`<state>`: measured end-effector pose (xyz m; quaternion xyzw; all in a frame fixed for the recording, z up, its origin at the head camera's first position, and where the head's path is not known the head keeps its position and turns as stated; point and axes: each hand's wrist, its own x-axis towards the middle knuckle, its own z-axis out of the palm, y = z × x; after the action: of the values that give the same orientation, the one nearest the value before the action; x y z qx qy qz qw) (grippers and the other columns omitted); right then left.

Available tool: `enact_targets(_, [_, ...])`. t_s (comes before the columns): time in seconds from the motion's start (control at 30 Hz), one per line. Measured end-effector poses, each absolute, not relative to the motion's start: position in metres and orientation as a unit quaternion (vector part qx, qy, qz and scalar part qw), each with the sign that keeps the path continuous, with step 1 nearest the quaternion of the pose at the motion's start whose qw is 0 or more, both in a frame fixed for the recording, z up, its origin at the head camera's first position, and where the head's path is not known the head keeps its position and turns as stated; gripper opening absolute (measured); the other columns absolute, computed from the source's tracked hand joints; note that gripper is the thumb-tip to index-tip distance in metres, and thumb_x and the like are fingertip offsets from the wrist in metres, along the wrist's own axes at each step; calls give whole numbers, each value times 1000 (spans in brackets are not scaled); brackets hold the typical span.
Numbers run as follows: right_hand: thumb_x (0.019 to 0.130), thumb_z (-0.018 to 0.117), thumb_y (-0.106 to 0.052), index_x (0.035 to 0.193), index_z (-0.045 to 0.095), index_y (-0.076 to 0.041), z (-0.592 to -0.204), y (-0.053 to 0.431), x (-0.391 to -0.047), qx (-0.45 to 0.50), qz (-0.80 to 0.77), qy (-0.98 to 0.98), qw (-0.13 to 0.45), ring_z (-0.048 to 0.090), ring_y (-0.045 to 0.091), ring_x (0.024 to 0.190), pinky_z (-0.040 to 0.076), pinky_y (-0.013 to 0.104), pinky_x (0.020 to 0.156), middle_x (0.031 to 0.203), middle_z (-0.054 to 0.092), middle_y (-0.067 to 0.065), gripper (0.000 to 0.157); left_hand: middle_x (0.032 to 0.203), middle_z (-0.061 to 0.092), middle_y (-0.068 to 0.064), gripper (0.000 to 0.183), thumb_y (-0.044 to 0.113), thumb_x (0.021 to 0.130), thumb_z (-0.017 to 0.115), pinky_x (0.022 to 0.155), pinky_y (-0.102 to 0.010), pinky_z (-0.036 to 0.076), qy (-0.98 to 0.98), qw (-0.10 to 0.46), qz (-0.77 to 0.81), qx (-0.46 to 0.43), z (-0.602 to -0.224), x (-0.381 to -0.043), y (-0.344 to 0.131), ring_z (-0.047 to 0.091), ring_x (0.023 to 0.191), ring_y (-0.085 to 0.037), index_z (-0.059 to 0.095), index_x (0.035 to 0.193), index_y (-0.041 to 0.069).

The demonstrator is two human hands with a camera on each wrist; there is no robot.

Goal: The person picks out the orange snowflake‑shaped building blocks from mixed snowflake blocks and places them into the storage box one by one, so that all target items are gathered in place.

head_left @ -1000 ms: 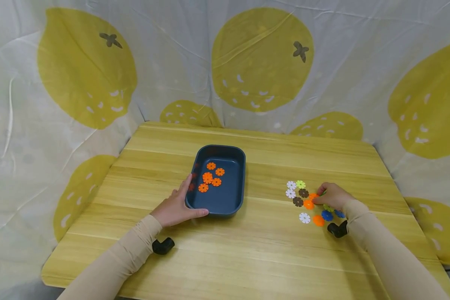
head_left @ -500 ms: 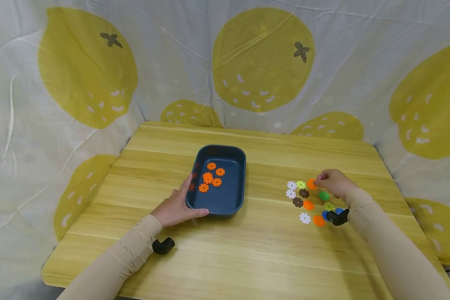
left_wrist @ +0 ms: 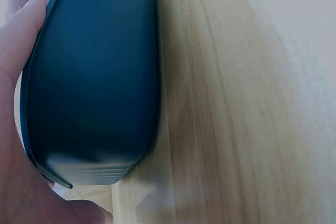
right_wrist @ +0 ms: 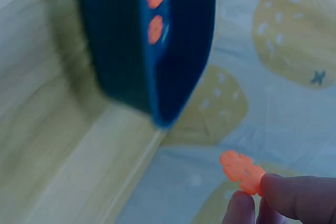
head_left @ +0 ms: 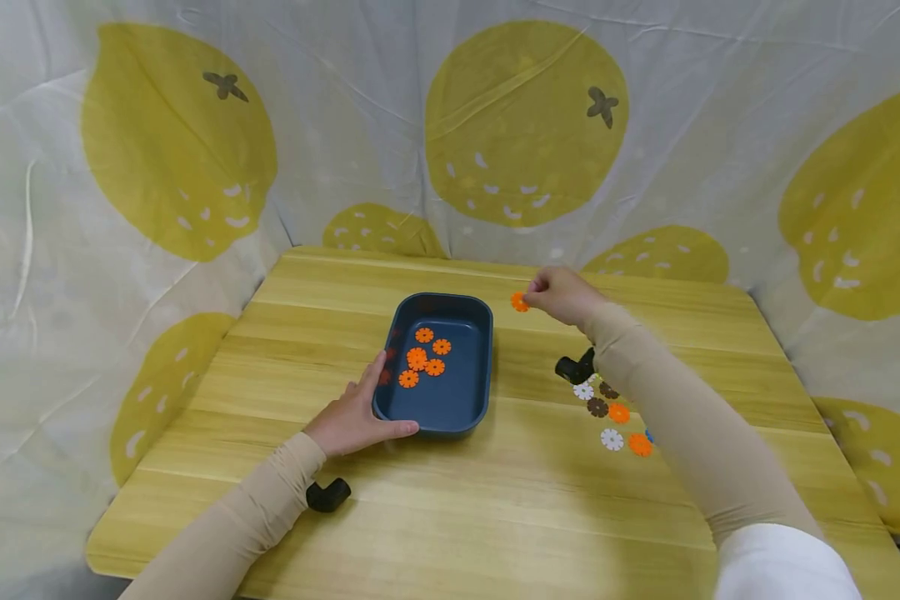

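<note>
In the head view my left hand (head_left: 356,421) rests against the near left corner of a dark blue rectangular tray (head_left: 490,367), fingers along the left rim, thumb stretched along the front. The tray's outer wall (left_wrist: 94,77) fills much of the left wrist view beside that hand. Several orange notched discs (head_left: 417,359) lie inside the tray. My right hand (head_left: 566,296) pinches another orange notched disc (head_left: 520,302) between thumb and fingertips, to the right of the tray's far right corner. In the right wrist view this disc (right_wrist: 241,171) sticks out past the fingertips.
Right of the tray, white (head_left: 612,439), brown (head_left: 597,407) and orange discs (head_left: 641,445) lie on the wooden table (head_left: 457,517); the right forearm covers some of the group. A black curved piece (head_left: 328,495) shows at each wrist. A lemon-print curtain (head_left: 345,125) surrounds the table.
My right hand has picked an orange disc from the loose group and carried it left and away from me toward the tray. The left hand and tray have stayed in place.
</note>
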<state>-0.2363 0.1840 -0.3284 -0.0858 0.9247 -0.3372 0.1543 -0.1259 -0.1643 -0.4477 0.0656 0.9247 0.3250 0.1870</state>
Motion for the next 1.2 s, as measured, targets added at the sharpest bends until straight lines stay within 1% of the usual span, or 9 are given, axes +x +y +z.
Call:
enact_targets(0.17, [102, 58, -19, 93, 60, -5, -336, 126, -249, -113, -335, 922, 158, 43, 18, 72, 38, 31, 67, 86, 51, 4, 16, 169, 26, -8, 131, 79, 72, 73, 108, -79, 28, 926, 188, 320, 65, -447, -126, -164, 13, 151, -59, -12, 162, 37])
enact_targets(0.3, [101, 61, -17, 86, 61, -8, -348, 89, -254, -115, -340, 918, 169, 45, 15, 67, 41, 29, 66, 78, 51, 0, 17, 168, 29, -9, 129, 77, 74, 73, 108, -79, 28, 926, 189, 321, 69, -445, -127, -164, 14, 150, -61, -12, 162, 35])
enact_targets(0.4, [100, 61, -16, 72, 56, -11, -360, 67, -258, -114, -347, 914, 180, 41, 15, 60, 40, 28, 66, 66, 43, -3, 30, 168, 28, -10, 128, 76, 75, 72, 108, -79, 29, 925, 190, 321, 72, -444, -126, -165, 13, 149, -62, -12, 163, 34])
enact_targets(0.5, [101, 60, -14, 58, 47, -14, -376, 50, -260, -108, -349, 909, 201, 35, 14, 54, 38, 29, 64, 56, 35, -4, 45, 169, 27, -11, 128, 76, 76, 72, 107, -79, 30, 925, 190, 321, 74, -443, -126, -165, 12, 148, -63, -12, 163, 33])
enact_targets(0.6, [101, 56, -10, 53, 39, -16, -394, 38, -261, -90, -347, 906, 227, 32, 13, 49, 37, 28, 60, 52, 31, -5, 52, 168, 27, -11, 128, 76, 76, 72, 108, -79, 29, 923, 191, 327, 76, -442, -125, -165, 11, 148, -63, -12, 163, 33])
enact_targets(0.77, [100, 56, -9, 55, 37, -15, -415, 29, -262, -50, -336, 906, 251, 32, 15, 48, 34, 29, 54, 54, 32, -2, 49, 167, 29, -11, 128, 76, 76, 72, 108, -78, 30, 922, 192, 328, 76, -444, -123, -165, 12, 149, -62, -11, 163, 33])
enact_targets(1.03, [100, 61, -14, 59, 41, -15, -415, 36, -262, -53, -337, 908, 242, 39, 16, 53, 37, 28, 56, 57, 38, -2, 46, 167, 31, -11, 128, 76, 75, 72, 109, -78, 29, 922, 187, 329, 76, -443, -124, -163, 13, 148, -63, -10, 163, 32])
enact_targets(1.13, [100, 64, -17, 69, 50, -13, -408, 40, -259, -67, -351, 906, 230, 47, 15, 61, 41, 27, 62, 66, 45, -1, 34, 167, 31, -10, 128, 75, 76, 72, 108, -78, 30, 923, 186, 328, 79, -444, -125, -163, 13, 148, -63, -10, 163, 31])
enact_targets(1.2, [99, 66, -19, 79, 57, -11, -401, 44, -255, -79, -365, 901, 220, 52, 16, 70, 45, 27, 67, 76, 52, 1, 23, 167, 31, -10, 128, 75, 76, 73, 109, -77, 31, 923, 185, 328, 77, -445, -125, -163, 13, 148, -63, -10, 163, 32])
